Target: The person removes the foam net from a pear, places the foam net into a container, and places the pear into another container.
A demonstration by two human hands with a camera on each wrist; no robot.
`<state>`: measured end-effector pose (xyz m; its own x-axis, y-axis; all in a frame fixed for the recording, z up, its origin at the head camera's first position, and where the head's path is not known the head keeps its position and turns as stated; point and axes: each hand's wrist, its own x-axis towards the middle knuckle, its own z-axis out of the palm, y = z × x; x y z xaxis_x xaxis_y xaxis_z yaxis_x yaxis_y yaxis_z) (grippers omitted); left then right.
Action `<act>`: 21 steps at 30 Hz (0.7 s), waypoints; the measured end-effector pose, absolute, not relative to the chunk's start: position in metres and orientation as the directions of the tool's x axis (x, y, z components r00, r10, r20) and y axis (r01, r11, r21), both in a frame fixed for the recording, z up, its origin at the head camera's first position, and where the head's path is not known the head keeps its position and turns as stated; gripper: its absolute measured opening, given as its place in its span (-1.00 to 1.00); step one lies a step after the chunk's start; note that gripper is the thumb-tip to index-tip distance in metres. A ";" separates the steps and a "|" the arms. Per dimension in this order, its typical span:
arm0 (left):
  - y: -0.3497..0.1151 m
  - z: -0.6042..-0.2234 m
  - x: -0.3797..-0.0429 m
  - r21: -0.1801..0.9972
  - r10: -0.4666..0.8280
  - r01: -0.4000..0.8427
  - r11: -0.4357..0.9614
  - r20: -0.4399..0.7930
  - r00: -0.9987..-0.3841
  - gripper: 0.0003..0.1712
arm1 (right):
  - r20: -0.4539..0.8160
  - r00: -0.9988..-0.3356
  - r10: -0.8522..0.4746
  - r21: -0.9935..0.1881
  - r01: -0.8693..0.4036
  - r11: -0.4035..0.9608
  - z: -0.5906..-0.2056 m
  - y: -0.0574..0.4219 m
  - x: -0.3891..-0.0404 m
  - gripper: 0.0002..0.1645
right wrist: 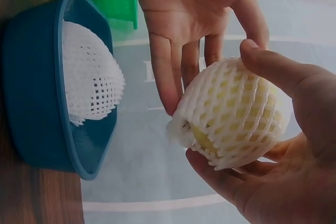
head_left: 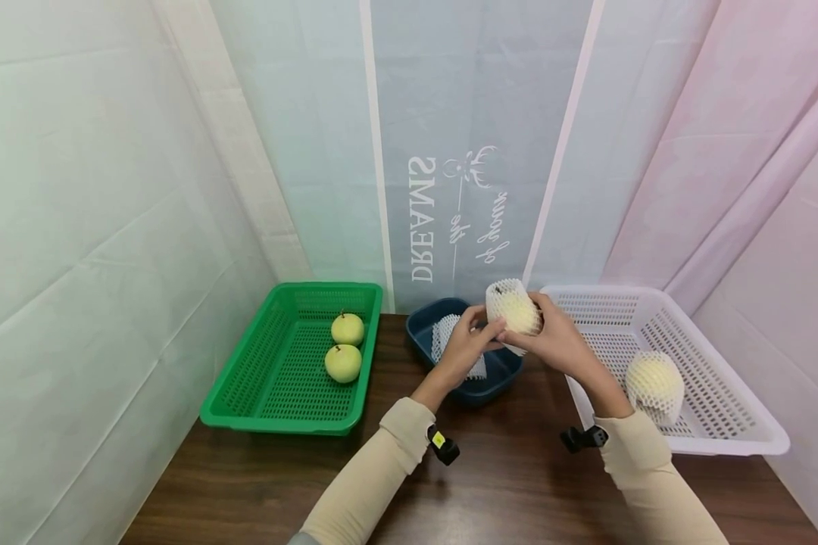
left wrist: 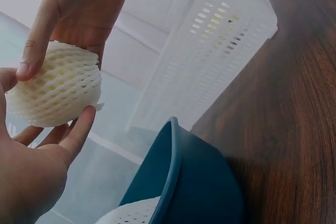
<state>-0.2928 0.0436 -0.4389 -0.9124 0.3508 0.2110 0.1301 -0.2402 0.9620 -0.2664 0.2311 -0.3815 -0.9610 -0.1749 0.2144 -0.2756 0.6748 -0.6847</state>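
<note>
A pale yellow pear in a white foam net [head_left: 514, 312] is held up over the near right side of the blue basin [head_left: 419, 333]. My right hand [head_left: 557, 341] grips it from the right, thumb on one side and fingers beneath, as the right wrist view shows. On its other side, my left hand [head_left: 458, 350] holds it between thumb and fingertips, and the fingertips are at the net's open end [right wrist: 181, 129]. Through that end a bit of bare pear skin shows. White foam nets [right wrist: 92, 74] lie in the basin below.
On the left stands a green basket [head_left: 238, 378] with two bare pears [head_left: 343, 363]. A white basket [head_left: 743, 393] at the right holds a netted pear [head_left: 654, 384]. All stand on a dark wooden table [head_left: 491, 484], with a printed curtain [head_left: 327, 151] behind.
</note>
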 end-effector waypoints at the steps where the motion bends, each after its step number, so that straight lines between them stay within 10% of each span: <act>1: 0.042 -0.439 -0.292 0.962 0.350 0.142 -0.232 0.219 -0.911 -0.43 | 0.219 -0.959 -0.179 -0.690 -0.281 0.667 -0.382 0.230 -0.266 0.11; 21: 0.007 -0.443 -0.280 0.955 0.289 0.285 -0.086 0.297 -0.910 -0.41 | 0.218 -0.937 -0.274 -0.836 -0.324 0.442 -0.395 0.217 -0.250 -0.09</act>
<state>-0.2799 0.0072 -0.4428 -0.9100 0.2890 0.2973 0.2845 -0.0862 0.9548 -0.2499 0.2166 -0.3948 -0.9368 -0.2735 0.2181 -0.3239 0.4423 -0.8364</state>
